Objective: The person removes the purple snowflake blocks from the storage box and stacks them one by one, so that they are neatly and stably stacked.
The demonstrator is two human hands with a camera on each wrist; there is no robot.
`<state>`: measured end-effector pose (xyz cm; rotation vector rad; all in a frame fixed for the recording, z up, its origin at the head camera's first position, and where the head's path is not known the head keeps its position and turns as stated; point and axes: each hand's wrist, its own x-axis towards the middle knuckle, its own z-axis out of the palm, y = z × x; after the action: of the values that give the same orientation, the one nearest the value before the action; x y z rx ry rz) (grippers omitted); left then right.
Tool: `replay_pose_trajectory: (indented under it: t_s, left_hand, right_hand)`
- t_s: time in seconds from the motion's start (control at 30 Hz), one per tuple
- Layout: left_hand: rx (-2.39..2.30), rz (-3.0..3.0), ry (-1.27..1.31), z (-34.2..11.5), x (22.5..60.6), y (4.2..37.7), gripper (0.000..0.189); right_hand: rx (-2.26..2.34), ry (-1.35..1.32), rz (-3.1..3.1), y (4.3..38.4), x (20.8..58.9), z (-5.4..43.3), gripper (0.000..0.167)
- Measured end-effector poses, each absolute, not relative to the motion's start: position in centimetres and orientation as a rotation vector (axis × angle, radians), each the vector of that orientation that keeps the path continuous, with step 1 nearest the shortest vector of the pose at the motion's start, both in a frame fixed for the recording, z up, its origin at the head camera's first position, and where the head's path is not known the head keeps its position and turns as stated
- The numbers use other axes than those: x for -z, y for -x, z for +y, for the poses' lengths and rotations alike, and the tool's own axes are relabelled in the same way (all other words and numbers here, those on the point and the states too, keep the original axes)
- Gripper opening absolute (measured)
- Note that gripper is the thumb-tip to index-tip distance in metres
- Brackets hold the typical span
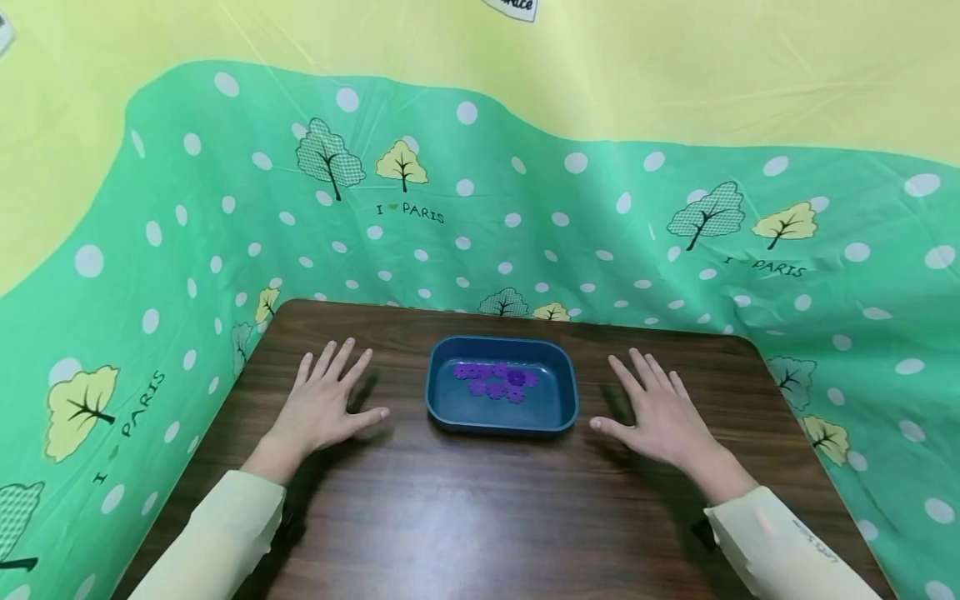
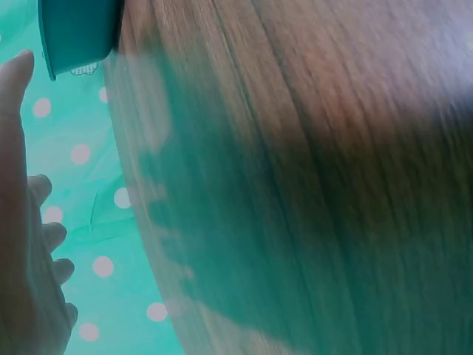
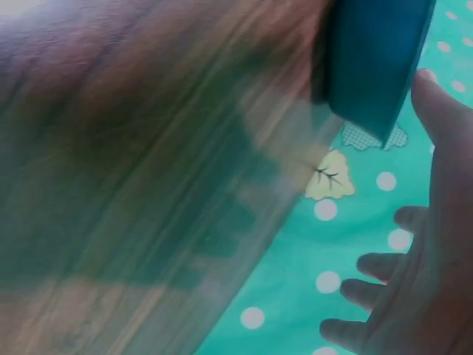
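A dark blue rectangular tray [image 1: 453, 415] with rounded corners sits towards the back middle of the table. Several small purple flower-shaped pieces [image 1: 495, 390] lie flat in it, mostly in its upper half; one darker purple piece [image 1: 517, 378] lies at their right. To the left of the tray, my left hand [image 1: 321, 408] is held palm down with its fingers spread, holding nothing. My right hand [image 1: 660, 415] mirrors it on the other side, fingers straight and spread, also holding nothing. Both wrist views show the tray's outer wall [image 2: 80, 33] beyond the thumb.
The brown wood-grain table [image 1: 465, 517] has rounded back corners. A green and yellow cloth [image 1: 525, 225] with white dots and printed trees hangs behind it and along both sides. Shadows of the hands fall on the tabletop.
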<state>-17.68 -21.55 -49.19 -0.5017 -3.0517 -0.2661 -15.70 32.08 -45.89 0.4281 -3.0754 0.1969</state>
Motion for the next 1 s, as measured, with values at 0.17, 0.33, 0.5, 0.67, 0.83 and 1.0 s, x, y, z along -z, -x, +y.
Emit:
replay_pose_trajectory:
  t_s: [0.17, 0.33, 0.5, 0.67, 0.83, 1.0]
  left_hand:
    - [0.317, -3.015, 0.502, -21.1, 49.0, 17.9, 0.104]
    - [0.376, -2.979, 0.499, -20.3, 48.9, 18.3, 0.101]
    - [0.421, -2.949, 0.477, -19.4, 48.8, 18.7, 0.098]
    - [0.506, -2.925, 0.450, -18.4, 48.6, 19.0, 0.094]
    - [0.611, -2.928, 0.403, -17.4, 48.0, 19.2, 0.090]
    - [0.726, -2.938, 0.371, -16.5, 47.6, 19.4, 0.093]
  right_hand:
    - [-0.198, -0.486, -3.060, 16.2, 45.1, 31.0, 0.105]
    - [-0.219, -0.519, -3.025, 16.8, 44.3, 30.1, 0.094]
    - [-0.254, -0.503, -3.034, 17.4, 43.5, 28.8, 0.085]
    - [-0.311, -0.539, -2.995, 18.1, 43.1, 27.3, 0.079]
    - [-0.387, -0.567, -2.962, 18.7, 43.2, 26.0, 0.074]
    - [-0.491, -0.572, -2.958, 19.4, 43.5, 24.9, 0.066]
